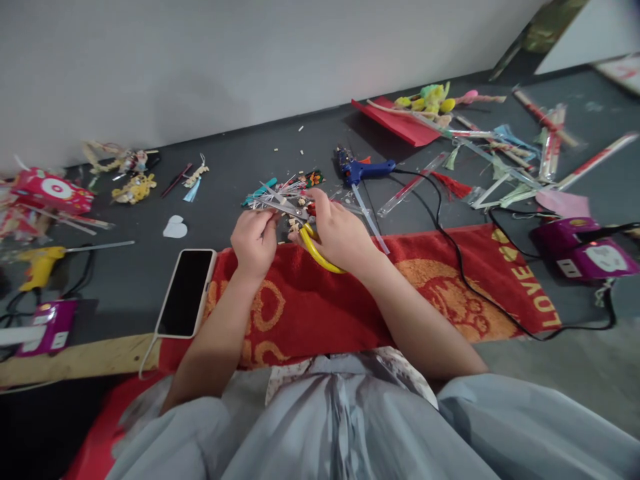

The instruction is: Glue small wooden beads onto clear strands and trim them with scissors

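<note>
My right hand is wrapped round a pair of scissors with yellow handles. The metal blades point left and stand apart, near the fingertips of my left hand. Those fingers are pinched together; what they hold is too small to make out. Just behind both hands lies a pile of thin white sticks, small pale pieces and a teal item. Under my forearms is a red towel with orange patterns.
A blue glue gun with a black cord lies behind right. Left are a phone, a white heart-shaped piece and a yellow glue gun. A purple power box, wrapped sticks and red paper lie right.
</note>
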### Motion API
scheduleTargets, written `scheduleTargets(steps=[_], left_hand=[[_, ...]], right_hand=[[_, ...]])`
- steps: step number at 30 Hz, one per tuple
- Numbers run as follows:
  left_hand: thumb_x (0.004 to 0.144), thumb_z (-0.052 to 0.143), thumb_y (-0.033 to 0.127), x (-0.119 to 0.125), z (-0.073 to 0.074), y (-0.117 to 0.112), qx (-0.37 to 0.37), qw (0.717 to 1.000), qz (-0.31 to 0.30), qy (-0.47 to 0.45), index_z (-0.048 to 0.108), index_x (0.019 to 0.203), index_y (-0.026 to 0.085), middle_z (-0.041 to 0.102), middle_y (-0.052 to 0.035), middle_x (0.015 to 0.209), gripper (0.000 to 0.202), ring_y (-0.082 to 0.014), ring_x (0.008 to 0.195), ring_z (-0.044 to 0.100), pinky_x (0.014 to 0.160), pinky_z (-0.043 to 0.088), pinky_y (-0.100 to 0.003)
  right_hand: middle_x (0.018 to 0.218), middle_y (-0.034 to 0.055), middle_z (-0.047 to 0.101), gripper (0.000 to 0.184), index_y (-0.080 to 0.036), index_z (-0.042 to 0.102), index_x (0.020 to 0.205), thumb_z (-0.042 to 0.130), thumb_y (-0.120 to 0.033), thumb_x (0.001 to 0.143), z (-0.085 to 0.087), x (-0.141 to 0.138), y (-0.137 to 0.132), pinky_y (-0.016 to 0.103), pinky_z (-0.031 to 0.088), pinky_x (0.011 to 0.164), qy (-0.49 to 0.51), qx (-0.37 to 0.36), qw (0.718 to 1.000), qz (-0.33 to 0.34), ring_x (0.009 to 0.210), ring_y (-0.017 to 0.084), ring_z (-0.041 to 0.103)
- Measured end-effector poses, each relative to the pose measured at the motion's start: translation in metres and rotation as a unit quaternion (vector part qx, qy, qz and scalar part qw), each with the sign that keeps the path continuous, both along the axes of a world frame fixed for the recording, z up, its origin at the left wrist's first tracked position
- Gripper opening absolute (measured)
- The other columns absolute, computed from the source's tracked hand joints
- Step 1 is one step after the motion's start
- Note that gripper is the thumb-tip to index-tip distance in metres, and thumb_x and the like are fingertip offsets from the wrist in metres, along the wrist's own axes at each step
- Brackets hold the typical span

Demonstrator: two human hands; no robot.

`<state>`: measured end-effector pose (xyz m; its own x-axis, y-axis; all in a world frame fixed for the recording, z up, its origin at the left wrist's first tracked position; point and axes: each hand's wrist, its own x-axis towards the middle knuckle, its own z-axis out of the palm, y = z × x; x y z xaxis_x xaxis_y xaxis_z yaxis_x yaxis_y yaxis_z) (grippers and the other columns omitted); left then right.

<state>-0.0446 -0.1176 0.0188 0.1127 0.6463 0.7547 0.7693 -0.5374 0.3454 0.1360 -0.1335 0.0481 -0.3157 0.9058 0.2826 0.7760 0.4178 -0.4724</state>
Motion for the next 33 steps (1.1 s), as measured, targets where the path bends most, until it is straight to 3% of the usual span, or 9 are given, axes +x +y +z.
scheduleTargets(steps=[9, 16, 24, 33], left_hand=[[0.089, 0.051, 0.027, -0.0017, 0.0023, 0.0007, -0.014, 0.999, -0.031, -0.011, 0.069, 0.069, 0.018, 0.073, -0.0028, 0.074, 0.028, -0.0138, 0.075, 0.068, 0.070, 0.053, -0.026], [0.090, 0.047, 0.026, -0.0066, 0.0036, 0.0001, -0.054, 0.997, -0.052, 0.010, 0.068, 0.071, 0.018, 0.073, -0.0056, 0.082, 0.030, -0.0158, 0.082, 0.068, 0.076, 0.054, -0.029], [0.093, 0.040, 0.021, -0.0075, -0.0008, 0.0017, 0.010, 0.996, -0.059, 0.069, 0.068, 0.089, 0.017, 0.070, -0.0049, 0.074, 0.029, -0.0158, 0.081, 0.066, 0.076, 0.052, -0.028], [0.095, 0.036, 0.027, -0.0065, -0.0011, -0.0005, -0.023, 0.994, -0.041, 0.096, 0.068, 0.094, 0.019, 0.065, -0.0046, 0.071, 0.033, -0.0164, 0.076, 0.062, 0.071, 0.048, -0.029]], right_hand=[[0.131, 0.0231, 0.056, 0.081, -0.006, 0.035, 0.136, 0.041, -0.068, 0.084, -0.0009, 0.0004, 0.0001, 0.046, 0.046, 0.095, 0.027, -0.008, 0.999, 0.020, 0.116, 0.034, 0.056], [0.130, 0.0230, 0.056, 0.084, -0.006, 0.037, 0.136, 0.043, -0.070, 0.082, 0.0012, 0.0025, 0.0003, 0.048, 0.044, 0.097, 0.028, 0.002, 0.999, 0.029, 0.119, 0.035, 0.054], [0.119, 0.0222, 0.063, 0.077, -0.005, 0.037, 0.137, 0.040, -0.064, 0.087, 0.0009, 0.0005, 0.0010, 0.047, 0.048, 0.089, 0.011, -0.034, 0.999, 0.019, 0.106, 0.034, 0.061], [0.111, 0.0190, 0.067, 0.059, -0.010, 0.041, 0.133, 0.034, -0.052, 0.092, 0.0041, -0.0021, -0.0025, 0.038, 0.049, 0.071, -0.063, -0.055, 0.996, -0.012, 0.091, 0.032, 0.066]])
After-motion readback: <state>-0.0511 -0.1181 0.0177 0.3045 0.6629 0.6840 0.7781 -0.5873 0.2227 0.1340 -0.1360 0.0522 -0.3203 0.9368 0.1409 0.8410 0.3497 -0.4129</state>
